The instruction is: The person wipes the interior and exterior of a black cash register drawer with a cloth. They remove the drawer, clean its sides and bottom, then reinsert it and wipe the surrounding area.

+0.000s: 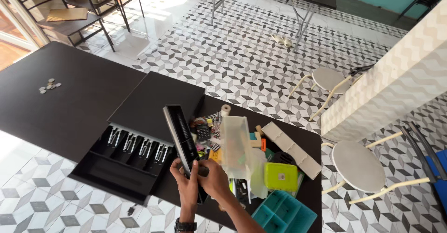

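Note:
My left hand [186, 182] and my right hand [214, 179] both grip the near end of a long black coin tray insert [180, 135], held tilted up over the table. Just left of it sits an open black cash drawer [125, 161] with metal bill clips in its compartments. Right of my hands stands a clear plastic bin [235, 145]. A watch sits on my left wrist.
On the dark table [84, 98]: a calculator [202, 131], a green box [281, 176], a teal divided tray [285, 213], a long white strip [291, 149], stationery clutter, several coins [49, 85] far left. Two white stools [358, 165] stand at right beside a white counter.

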